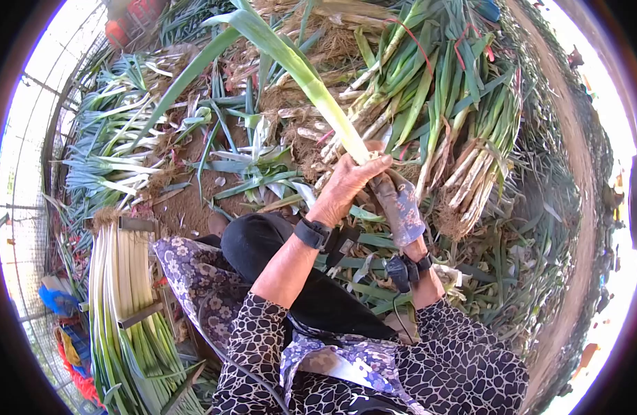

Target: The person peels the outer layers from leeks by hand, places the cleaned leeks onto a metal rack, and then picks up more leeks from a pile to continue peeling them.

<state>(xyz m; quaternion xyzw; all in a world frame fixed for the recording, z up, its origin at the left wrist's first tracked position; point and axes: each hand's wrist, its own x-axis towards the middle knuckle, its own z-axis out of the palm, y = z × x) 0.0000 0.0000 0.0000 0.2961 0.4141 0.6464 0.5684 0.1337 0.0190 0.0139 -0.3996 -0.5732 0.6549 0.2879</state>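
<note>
A single leek (317, 93) slants up and to the left in front of me, its green leaves fanning out at the top. My left hand (347, 181), bare and with a black strap at the wrist, is closed around the pale lower stem. Close against it, my right hand (397, 204) wears a dirty flowered glove and is at the root end of the leek. The fingers of the right hand are mostly hidden, so what they grip does not show. Loose leaf scraps (263, 155) lie on the soil beyond my hands.
Tied bundles of untrimmed leeks (474, 166) lie at the upper right. Cleaned leeks (121, 162) are piled at the left. Nearer, a rack (140, 317) holds a stack of long leeks. Stripped leaves (498, 259) cover the ground to my right, and a cable (228, 356) crosses my lap.
</note>
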